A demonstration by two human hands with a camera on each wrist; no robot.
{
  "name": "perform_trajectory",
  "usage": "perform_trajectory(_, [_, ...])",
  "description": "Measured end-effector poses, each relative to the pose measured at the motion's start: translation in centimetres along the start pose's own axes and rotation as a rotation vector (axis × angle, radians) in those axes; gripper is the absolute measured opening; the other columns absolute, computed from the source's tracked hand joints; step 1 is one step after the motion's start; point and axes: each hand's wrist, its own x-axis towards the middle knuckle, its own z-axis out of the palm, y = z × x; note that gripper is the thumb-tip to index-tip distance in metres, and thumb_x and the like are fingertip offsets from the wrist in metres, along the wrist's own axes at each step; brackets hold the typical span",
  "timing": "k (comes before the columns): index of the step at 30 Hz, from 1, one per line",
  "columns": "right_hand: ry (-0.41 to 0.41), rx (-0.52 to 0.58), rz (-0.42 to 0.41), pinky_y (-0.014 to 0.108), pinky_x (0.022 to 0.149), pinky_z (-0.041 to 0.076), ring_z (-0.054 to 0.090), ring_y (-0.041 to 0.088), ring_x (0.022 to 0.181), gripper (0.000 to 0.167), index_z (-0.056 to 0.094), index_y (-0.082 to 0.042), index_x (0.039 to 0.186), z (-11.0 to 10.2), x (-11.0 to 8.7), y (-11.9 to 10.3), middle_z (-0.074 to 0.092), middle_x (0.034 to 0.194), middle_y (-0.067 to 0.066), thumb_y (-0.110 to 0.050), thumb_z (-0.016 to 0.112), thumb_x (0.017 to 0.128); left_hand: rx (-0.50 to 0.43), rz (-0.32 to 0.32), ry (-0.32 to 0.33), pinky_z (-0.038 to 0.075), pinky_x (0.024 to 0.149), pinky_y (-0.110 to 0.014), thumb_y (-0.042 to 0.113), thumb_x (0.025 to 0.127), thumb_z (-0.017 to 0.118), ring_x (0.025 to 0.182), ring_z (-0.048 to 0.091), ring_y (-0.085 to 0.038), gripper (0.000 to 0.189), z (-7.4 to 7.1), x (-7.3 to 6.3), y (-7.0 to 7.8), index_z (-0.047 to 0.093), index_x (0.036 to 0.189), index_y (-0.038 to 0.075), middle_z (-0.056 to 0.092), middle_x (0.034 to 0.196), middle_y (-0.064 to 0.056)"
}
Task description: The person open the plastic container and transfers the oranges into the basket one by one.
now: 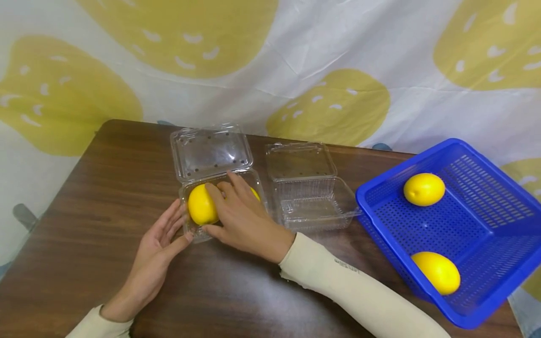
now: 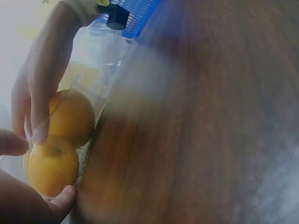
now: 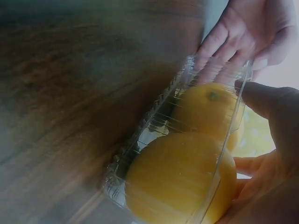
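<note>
Two yellow lemons [image 1: 203,205] lie side by side in a clear plastic clamshell box [image 1: 200,234], whose lid [image 1: 211,152] is folded back. My right hand [image 1: 243,213] reaches over the box from the right, fingers bent round the right-hand lemon [image 3: 180,179], which it mostly covers in the head view. Its index fingertip reaches the left lemon, and its thumb is at the front rim. At the box's left end is my left hand [image 1: 154,256], fingers nearly straight along the side wall and thumb at the front corner.
Beside the box stands a second clear clamshell [image 1: 314,206] with its lid up and no fruit inside. A blue plastic basket [image 1: 380,234] at the right holds two lemons [image 1: 424,189]. Behind the brown wooden table [image 1: 84,225] hangs a lemon-print cloth [image 1: 321,56].
</note>
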Motion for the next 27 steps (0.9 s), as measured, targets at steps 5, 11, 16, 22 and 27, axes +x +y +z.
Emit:
perform_trajectory(5, [-0.024, -0.021, 0.011, 0.058, 0.134, 0.029, 0.04, 0.047, 0.156, 0.095, 0.049, -0.006, 0.161, 0.0, 0.7, 0.0, 0.064, 0.148, 0.015, -0.058, 0.087, 0.091, 0.009, -0.002, 0.0, 0.046, 0.113, -0.012, 0.002, 0.107, 0.067, 0.153, 0.041, -0.018, 0.08, 0.0, -0.1, 0.1, 0.026, 0.175, 0.011, 0.033, 0.177, -0.017])
perform_trajectory(11, [-0.071, -0.041, 0.034, 0.065, 0.132, 0.029, 0.037, 0.046, 0.158, 0.096, 0.049, -0.007, 0.162, 0.0, 1.2, -0.3, 0.062, 0.154, 0.012, -0.057, 0.088, 0.09, 0.023, -0.019, -0.005, 0.045, 0.113, -0.01, 0.005, 0.108, 0.068, 0.159, 0.035, -0.031, 0.08, -0.1, -0.1, 0.2, 0.026, 0.176, 0.012, 0.032, 0.178, -0.016])
perform_trajectory(16, [-0.071, -0.073, 0.031, 0.067, 0.128, 0.033, 0.04, 0.041, 0.156, 0.094, 0.051, -0.007, 0.159, 0.0, 1.4, -0.5, 0.063, 0.153, 0.01, -0.056, 0.089, 0.089, 0.022, -0.025, -0.003, 0.044, 0.113, -0.011, 0.004, 0.108, 0.068, 0.159, 0.036, -0.03, 0.081, 0.0, -0.1, 0.2, 0.025, 0.176, 0.012, 0.032, 0.178, -0.016])
perform_trajectory(22, [-0.038, -0.11, 0.005, 0.076, 0.125, 0.032, 0.038, 0.036, 0.156, 0.088, 0.055, -0.007, 0.153, 0.1, 1.7, -0.6, 0.065, 0.146, 0.01, -0.056, 0.09, 0.088, 0.015, -0.014, 0.001, 0.045, 0.114, -0.011, 0.003, 0.107, 0.068, 0.154, 0.041, -0.019, 0.081, -0.1, -0.1, 0.2, 0.026, 0.175, 0.011, 0.033, 0.177, -0.018])
perform_trajectory(27, [-0.025, -0.119, -0.014, 0.083, 0.123, 0.028, 0.036, 0.036, 0.159, 0.085, 0.056, -0.007, 0.151, -0.1, 1.7, -0.6, 0.065, 0.145, 0.011, -0.054, 0.089, 0.089, 0.015, -0.015, 0.003, 0.044, 0.114, -0.011, 0.002, 0.107, 0.067, 0.152, 0.042, -0.015, 0.081, -0.1, -0.1, 0.2, 0.025, 0.175, 0.009, 0.033, 0.177, -0.018])
